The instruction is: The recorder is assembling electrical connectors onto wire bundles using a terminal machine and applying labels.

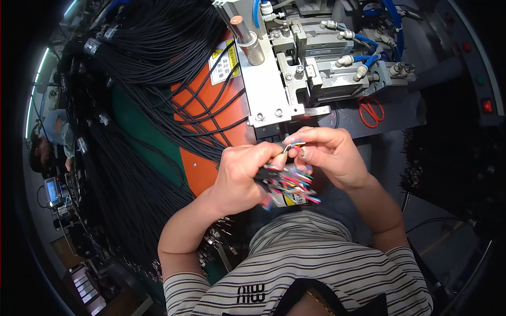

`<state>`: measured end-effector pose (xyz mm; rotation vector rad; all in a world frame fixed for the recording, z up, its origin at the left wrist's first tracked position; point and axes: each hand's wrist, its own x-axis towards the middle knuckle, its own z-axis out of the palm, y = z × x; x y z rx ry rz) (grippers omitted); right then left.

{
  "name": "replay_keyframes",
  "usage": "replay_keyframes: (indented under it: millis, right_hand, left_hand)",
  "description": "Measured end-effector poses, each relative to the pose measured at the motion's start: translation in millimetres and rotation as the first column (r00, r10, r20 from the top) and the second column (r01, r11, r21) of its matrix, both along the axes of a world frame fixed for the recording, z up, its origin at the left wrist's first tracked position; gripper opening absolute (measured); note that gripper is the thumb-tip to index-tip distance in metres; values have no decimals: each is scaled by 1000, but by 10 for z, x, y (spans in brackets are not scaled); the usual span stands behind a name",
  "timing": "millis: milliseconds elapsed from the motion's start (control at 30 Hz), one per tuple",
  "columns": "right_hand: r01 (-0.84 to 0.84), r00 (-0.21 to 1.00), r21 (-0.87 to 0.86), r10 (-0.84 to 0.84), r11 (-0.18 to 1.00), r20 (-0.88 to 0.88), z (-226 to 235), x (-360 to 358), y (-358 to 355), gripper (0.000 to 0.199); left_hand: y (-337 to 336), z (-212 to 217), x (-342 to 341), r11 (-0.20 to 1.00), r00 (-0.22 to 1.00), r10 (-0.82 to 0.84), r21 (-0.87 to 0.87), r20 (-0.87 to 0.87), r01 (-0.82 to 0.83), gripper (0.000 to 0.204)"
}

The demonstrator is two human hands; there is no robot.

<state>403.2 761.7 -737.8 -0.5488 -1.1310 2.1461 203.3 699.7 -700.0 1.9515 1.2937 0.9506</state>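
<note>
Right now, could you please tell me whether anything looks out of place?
Slightly: some black cables cross loosely over the orange panel and partly cover the yellow-and-white label, which looks untidy. No spill or damage stands out.

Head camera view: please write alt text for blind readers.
A person's left hand holds black cables with colourful wire ends while the right hand touches them. Beyond is a metal machine with blue tubes; black cable bundles drape at left.

Strip light (38,89), lit, along the left edge. Counter (132,118) surfaced in green. Grey floor (429,242) visible at lower right, dim. Small screen (52,190) glowing at left background.
</note>
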Motion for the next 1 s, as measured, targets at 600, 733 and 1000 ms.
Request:
replay_keyframes:
  millis: [600,733,1000]
  right_hand:
    - [-91,967,88,67,992,246,166,71,142,10]
    - [-116,959,117,81,986,271,184,155,175,10]
    - [-169,950,125,128,978,286,67,237,242,7]
  left_hand:
    - [28,24,52,997,994,-11,-76,112,19,9]
    - [37,82,121,989,995,-13,-145,101,27,13]
    - [42,65,211,965,995,9,-261,104,19,12]
